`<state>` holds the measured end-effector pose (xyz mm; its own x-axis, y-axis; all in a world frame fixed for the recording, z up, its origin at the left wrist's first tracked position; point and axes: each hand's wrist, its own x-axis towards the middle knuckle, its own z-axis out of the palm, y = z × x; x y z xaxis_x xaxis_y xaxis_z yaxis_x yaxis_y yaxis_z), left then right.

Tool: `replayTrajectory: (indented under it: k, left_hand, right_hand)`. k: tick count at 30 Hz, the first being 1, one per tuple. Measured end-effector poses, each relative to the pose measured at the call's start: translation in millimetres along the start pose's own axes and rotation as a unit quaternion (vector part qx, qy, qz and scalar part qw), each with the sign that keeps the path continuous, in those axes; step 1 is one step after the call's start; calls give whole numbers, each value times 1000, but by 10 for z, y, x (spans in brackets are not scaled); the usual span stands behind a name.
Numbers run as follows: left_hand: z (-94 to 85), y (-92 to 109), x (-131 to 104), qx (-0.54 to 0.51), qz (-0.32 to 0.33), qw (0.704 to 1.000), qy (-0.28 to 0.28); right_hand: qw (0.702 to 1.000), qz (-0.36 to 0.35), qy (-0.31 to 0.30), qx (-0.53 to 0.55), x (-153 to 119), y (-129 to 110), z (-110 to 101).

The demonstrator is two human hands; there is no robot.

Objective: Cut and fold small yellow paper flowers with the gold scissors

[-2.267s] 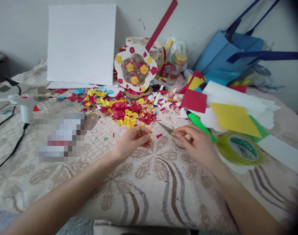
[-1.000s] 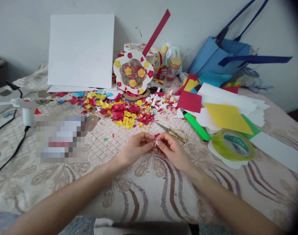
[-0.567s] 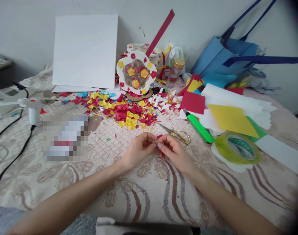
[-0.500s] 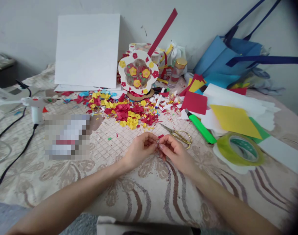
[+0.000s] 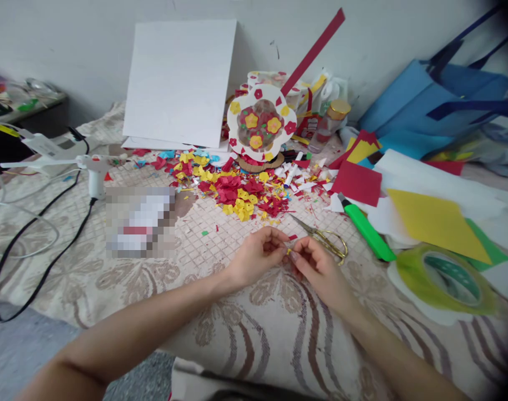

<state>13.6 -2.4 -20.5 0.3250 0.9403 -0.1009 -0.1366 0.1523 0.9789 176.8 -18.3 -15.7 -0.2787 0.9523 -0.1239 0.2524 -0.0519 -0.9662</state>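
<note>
My left hand [image 5: 260, 256] and my right hand [image 5: 320, 270] meet fingertip to fingertip above the patterned tablecloth. Between them they pinch a tiny yellow paper piece [image 5: 289, 252], mostly hidden by the fingers. A small red paper scrap [image 5: 293, 237] lies just beyond the fingertips. Gold-handled scissors [image 5: 326, 239] rest beside my right hand, blades pointing away to the left. Farther back is a heap of red and yellow paper flowers [image 5: 232, 192]. Behind the heap stands a white flower-shaped paper lantern [image 5: 233, 125] decorated with red and yellow flowers.
At right lie a green box cutter [image 5: 368, 229], a roll of tape [image 5: 435, 287], coloured paper sheets [image 5: 439, 223] and a blue bag [image 5: 424, 94]. A glue gun [image 5: 96, 178] with a black cord stands left, near a blurred-out object [image 5: 141, 223]. A white board [image 5: 181, 83] leans on the wall.
The camera has turned left, so everything sits farther right in view. My hands remain together, and the yellow piece now shows between their fingertips.
</note>
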Motion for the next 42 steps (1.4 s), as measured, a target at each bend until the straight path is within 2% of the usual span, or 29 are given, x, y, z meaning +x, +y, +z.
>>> replayTrajectory:
  k: [5,8,11,15,21,36,42]
  left_hand:
    - [3,2,-17,-1,2,1000,-11]
    - [17,12,-48,73,39,997,-3]
    - [32,42,-89,159,89,983,-6]
    - [39,79,-118,198,127,972,-7]
    - [24,43,-93,165,109,980,-15]
    - [6,46,-80,187,85,979,-19]
    - [6,20,-69,161,74,984,-15]
  right_hand:
    - [997,-34,21,-65,-24,9,-16]
    - [996,-36,32,-77,-43,-1,-9]
    - [1000,19,6,0,-46,0,1]
    - [993,56,-21,103,-31,38,1]
    - [991,57,-26,120,-28,78,-8]
    - [994,42,-38,98,-31,33,-19]
    - [993,40,-46,96,-8,50,-40]
